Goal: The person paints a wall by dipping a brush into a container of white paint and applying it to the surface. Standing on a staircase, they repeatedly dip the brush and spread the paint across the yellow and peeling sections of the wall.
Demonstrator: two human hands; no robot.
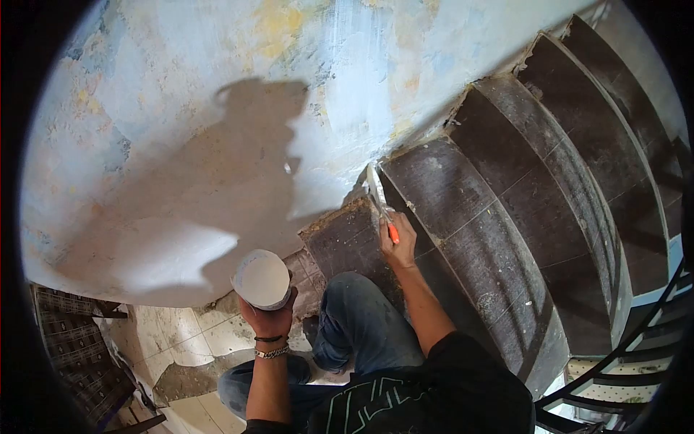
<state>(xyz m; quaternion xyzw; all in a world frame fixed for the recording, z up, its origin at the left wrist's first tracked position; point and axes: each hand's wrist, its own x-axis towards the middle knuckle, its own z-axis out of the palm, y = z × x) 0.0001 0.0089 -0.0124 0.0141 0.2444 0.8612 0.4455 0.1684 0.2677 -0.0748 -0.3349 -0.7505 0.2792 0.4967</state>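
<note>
My left hand is closed around a small round tub, its fingers wrapped about the side and base. The tub's open top shows a smooth whitish filling. My right hand grips the orange handle of a putty knife, whose blade is smeared with white. The blade's tip is at the low corner where the patchy wall meets the dark stair. Whether the tip presses on the wall or just hovers is hard to tell. A fresh-looking white streak runs down the wall above it.
Dark tiled steps curve upward to the right, with chipped edges along the wall. A black metal railing stands at lower right. Broken, dusty floor tiles lie at lower left, beside a dark woven-looking item. My bent knees are between my hands.
</note>
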